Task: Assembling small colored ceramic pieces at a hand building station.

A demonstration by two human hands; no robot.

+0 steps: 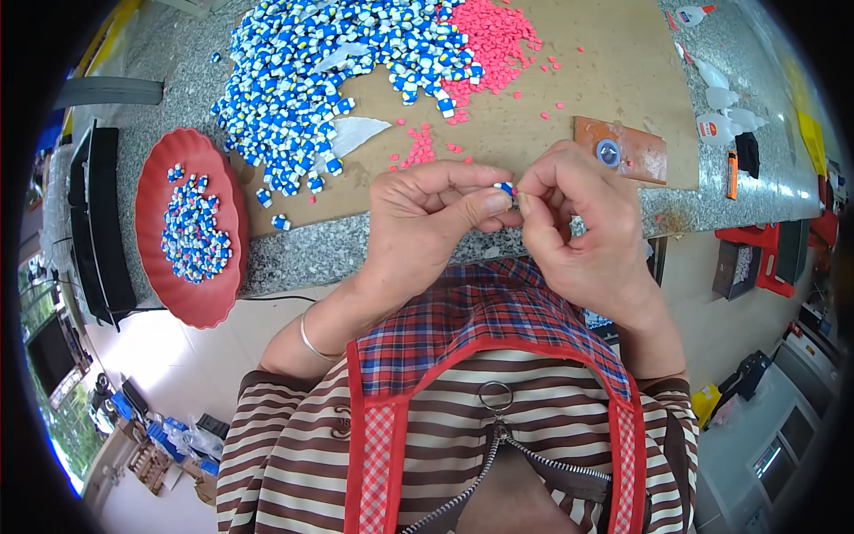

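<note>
My left hand (pixel 427 222) and my right hand (pixel 578 222) meet above the table's front edge, both pinching one small blue and white piece (pixel 504 188) between their fingertips. Beyond the hands a large heap of the same blue and white pieces (pixel 329 80) lies on a brown cardboard sheet (pixel 605 80), with a pile of small pink discs (pixel 494 40) to its right. A red scalloped plate (pixel 165 267) at the left holds several more blue and white pieces (pixel 193 233).
A speckled grey stone table (pixel 302 254) carries everything. A brown block with a blue ring (pixel 623 149) lies by my right hand. White squeeze bottles (pixel 722 114) and an orange lighter (pixel 731 173) sit at the right. A black box (pixel 98 222) stands left of the plate.
</note>
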